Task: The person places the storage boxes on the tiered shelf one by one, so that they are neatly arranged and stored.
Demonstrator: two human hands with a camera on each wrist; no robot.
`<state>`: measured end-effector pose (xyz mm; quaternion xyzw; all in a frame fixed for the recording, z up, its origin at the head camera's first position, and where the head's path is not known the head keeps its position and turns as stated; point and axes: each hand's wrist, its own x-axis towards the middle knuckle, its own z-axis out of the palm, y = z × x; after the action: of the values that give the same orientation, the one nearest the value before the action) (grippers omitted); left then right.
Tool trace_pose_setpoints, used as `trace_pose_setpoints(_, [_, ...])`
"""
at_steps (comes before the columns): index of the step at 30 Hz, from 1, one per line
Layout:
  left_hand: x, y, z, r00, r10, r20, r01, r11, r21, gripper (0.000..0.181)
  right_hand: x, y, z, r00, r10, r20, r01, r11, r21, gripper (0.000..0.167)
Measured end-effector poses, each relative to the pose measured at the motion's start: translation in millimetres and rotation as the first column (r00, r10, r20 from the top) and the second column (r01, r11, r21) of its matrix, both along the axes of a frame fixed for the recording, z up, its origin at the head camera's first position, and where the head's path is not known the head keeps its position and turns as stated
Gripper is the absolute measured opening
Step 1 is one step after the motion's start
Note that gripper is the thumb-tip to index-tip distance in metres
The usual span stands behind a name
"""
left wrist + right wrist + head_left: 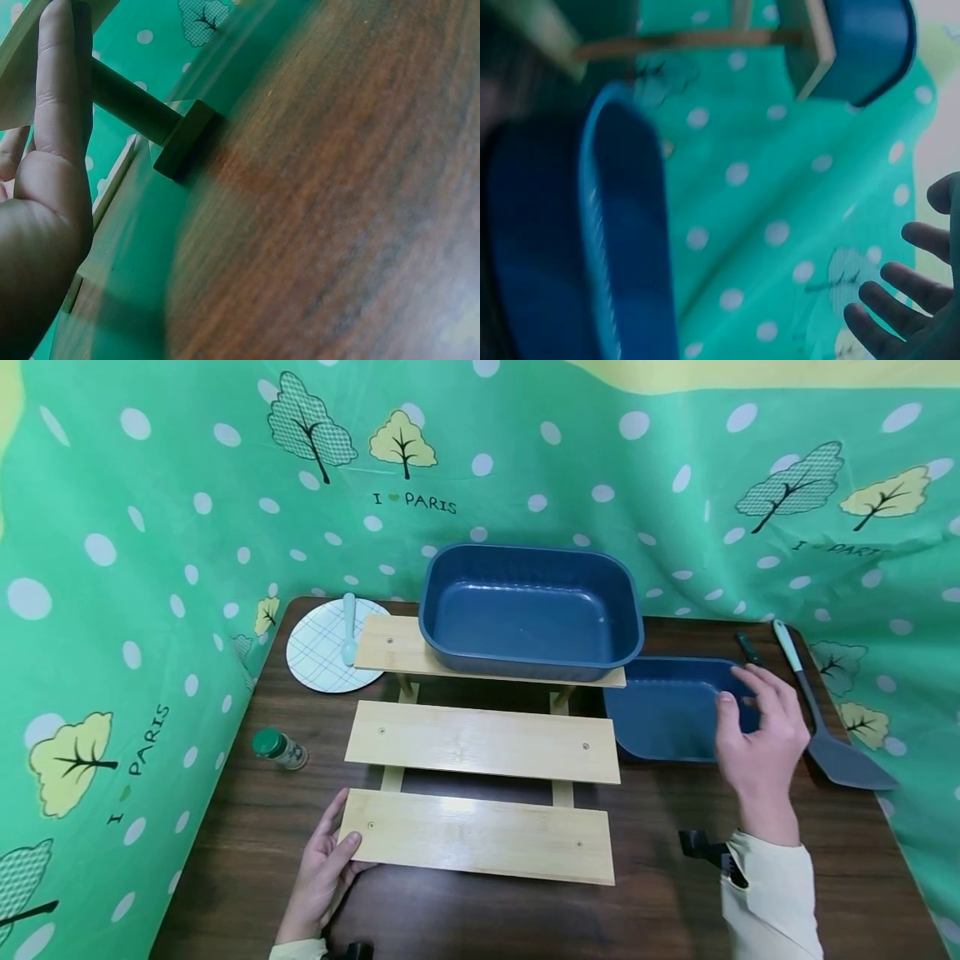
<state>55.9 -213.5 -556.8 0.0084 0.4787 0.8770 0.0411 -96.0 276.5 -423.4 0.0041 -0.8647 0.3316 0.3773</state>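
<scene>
Closest to the lens comes the right hand (767, 739), poised over the right end of the lower blue bin (663, 718), and that grip is released: fingers loosely spread, nothing in them! Over on the other side, the left hand (322, 872) pinches the wooden rack (480, 742) by the left end of its lowest plank, thumb on top. The rack stands mid-table (652, 860), its planks running left to right, one hand on it, the other well apart off its right side. And here's the relation to watch, by the look of it: the upper blue bin (525, 610) sits on the top plank, long axis along it, up and to the left of the right grip, that hand the nearer. Just beyond, to the right, lies the spatula (836, 747).
</scene>
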Motion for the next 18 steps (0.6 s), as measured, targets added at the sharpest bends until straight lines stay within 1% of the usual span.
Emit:
trace_pose_setpoints(6, [-1.2, 1.1, -0.4, 1.0, 0.003, -0.007, -0.002, 1.0, 0.013, 0.062, 8.5, 31, -13.9, 0.996, -0.039, 0.079, 0.035, 0.998, 0.051, 0.039])
trace_pose_setpoints(10, [-0.4, 0.9, -0.7, 1.0, 0.009, 0.001, -0.009, 1.0, 0.008, 0.062, 10.8, 50, -30.6, 0.988, -0.058, 0.143, 0.045, 0.994, 0.097, 0.041])
trace_pose_setpoints(14, [0.0, 1.1, -1.3, 1.0, 0.01, 0.005, -0.01, 1.0, -0.005, 0.062, 13.2, 65, -50.8, 0.973, -0.089, 0.211, 0.062, 0.99, 0.129, 0.042])
trace_pose_setpoints(18, [0.0, 1.3, -1.4, 1.0, 0.016, 0.009, -0.016, 1.0, -0.016, 0.061, 15.4, 73, -65.5, 0.951, -0.117, 0.286, 0.08, 0.987, 0.14, 0.043])
